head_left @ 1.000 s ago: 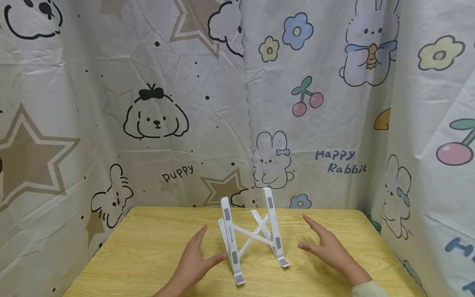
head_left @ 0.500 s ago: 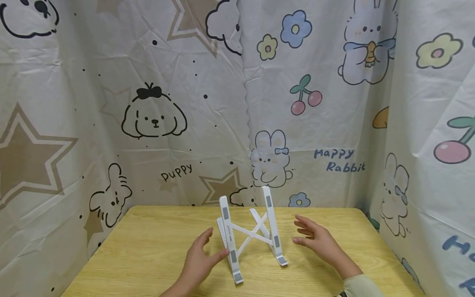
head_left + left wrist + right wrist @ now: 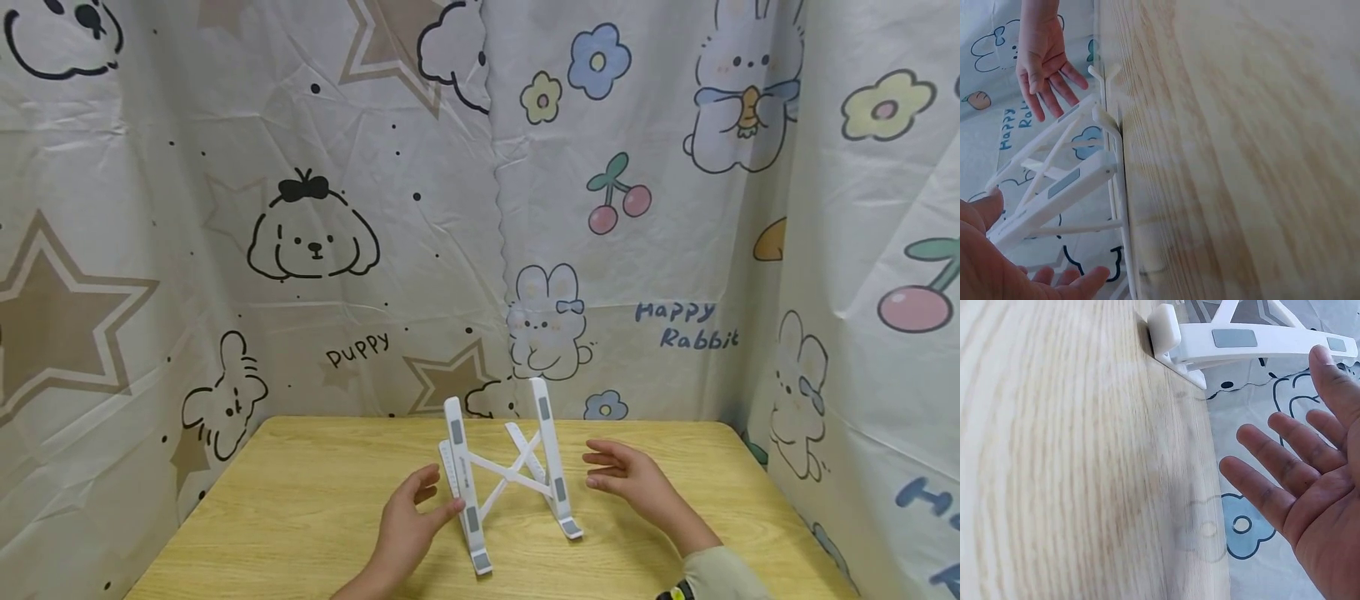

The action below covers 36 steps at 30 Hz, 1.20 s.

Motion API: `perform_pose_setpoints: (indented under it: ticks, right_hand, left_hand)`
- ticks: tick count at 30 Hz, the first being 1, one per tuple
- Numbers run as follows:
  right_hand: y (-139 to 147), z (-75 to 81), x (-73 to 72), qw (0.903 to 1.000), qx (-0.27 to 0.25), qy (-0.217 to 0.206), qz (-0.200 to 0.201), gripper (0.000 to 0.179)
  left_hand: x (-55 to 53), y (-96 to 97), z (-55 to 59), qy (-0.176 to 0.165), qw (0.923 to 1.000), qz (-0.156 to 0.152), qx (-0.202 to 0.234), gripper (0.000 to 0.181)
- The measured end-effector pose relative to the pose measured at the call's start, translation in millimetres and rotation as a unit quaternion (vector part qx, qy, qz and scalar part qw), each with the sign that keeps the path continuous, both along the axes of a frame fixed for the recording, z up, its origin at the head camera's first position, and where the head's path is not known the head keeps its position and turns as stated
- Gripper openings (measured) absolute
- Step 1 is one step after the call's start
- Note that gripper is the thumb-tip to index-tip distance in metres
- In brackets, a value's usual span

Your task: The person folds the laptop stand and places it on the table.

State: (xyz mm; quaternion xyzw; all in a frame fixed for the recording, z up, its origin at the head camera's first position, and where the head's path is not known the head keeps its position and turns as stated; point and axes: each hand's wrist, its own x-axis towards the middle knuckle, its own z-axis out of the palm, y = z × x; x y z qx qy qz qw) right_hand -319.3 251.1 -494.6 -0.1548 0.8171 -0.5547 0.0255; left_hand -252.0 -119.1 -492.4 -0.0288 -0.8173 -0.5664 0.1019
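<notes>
A white folding laptop stand [image 3: 512, 475] with grey pads stands unfolded on the wooden table [image 3: 315, 475], its two sloping rails joined by crossed bars. Beside the left rail is my left hand [image 3: 408, 525], thumb tip right at the rail's edge and fingers loosely bent behind it. The left wrist view shows this hand [image 3: 991, 269] spread around the near rail without gripping it. To the right of the stand, my right hand [image 3: 633, 479] hovers with fingers extended toward the right rail. Its palm and spread fingers show in the right wrist view, holding nothing, with the stand [image 3: 1272, 340] just above.
A patterned cloth curtain [image 3: 420, 275] with cartoon puppies, rabbits and flowers hangs behind the table and along both sides. A dark band with a yellow detail [image 3: 678, 592] shows at the right sleeve [image 3: 723, 575].
My right hand has moved left, closer to the stand. The left hand has shifted slightly right, its fingers bending more and its thumb reaching the left rail. The stand stays in place.
</notes>
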Motion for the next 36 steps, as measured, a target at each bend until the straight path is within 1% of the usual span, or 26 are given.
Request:
perform_pose_setpoints:
  ticks: [2,4,9,13,20,23,26,29,33,36]
  right_hand:
    - [-1.8,-0.5,-1.8,0.9999,-0.010,-0.005,0.006,0.070]
    - [-4.6,-0.5,-3.8,0.9998,-0.016,-0.014,0.001,0.068]
    - [-12.3,1.0,-9.7,0.9994,-0.014,-0.029,-0.010,0.064]
    - [-16.6,0.7,-15.1,0.9992,-0.014,-0.037,0.001,0.060]
    - [-24.1,-0.4,-23.5,0.9986,-0.017,-0.048,0.014,0.049]
    - [-27.6,-0.1,-25.9,0.9982,-0.019,-0.055,0.013,0.046]
    - [-31.0,0.6,-27.1,0.9982,-0.017,-0.056,0.013,0.045]
    - [-34.1,1.5,-28.0,0.9983,-0.018,-0.054,0.016,0.045]
    - [-37.3,1.5,-30.0,0.9978,-0.029,-0.056,0.023,0.043]
    - [-39.0,0.3,-32.0,0.9971,-0.040,-0.057,0.031,0.041]
  left_hand:
    - [0.0,1.5,-0.8,0.003,1.0000,-0.001,0.005,0.068]
    - [0.0,2.9,-1.2,0.005,0.9999,-0.001,0.009,0.066]
    - [-0.8,5.9,-2.0,-0.005,0.9995,-0.008,0.031,0.063]
    - [-0.5,8.5,-2.3,-0.017,0.9987,-0.014,0.046,0.059]
    - [-2.0,13.6,-4.2,-0.037,0.9955,-0.020,0.085,0.046]
    - [-2.9,15.1,-5.9,-0.036,0.9945,-0.025,0.096,0.042]
    - [-3.8,16.2,-7.1,-0.035,0.9937,-0.028,0.103,0.040]
    - [-5.0,17.5,-7.4,-0.041,0.9930,-0.025,0.108,0.038]
    - [-7.5,19.8,-7.5,-0.049,0.9918,-0.020,0.116,0.038]
    - [-9.2,21.2,-8.0,-0.047,0.9917,-0.021,0.118,0.038]
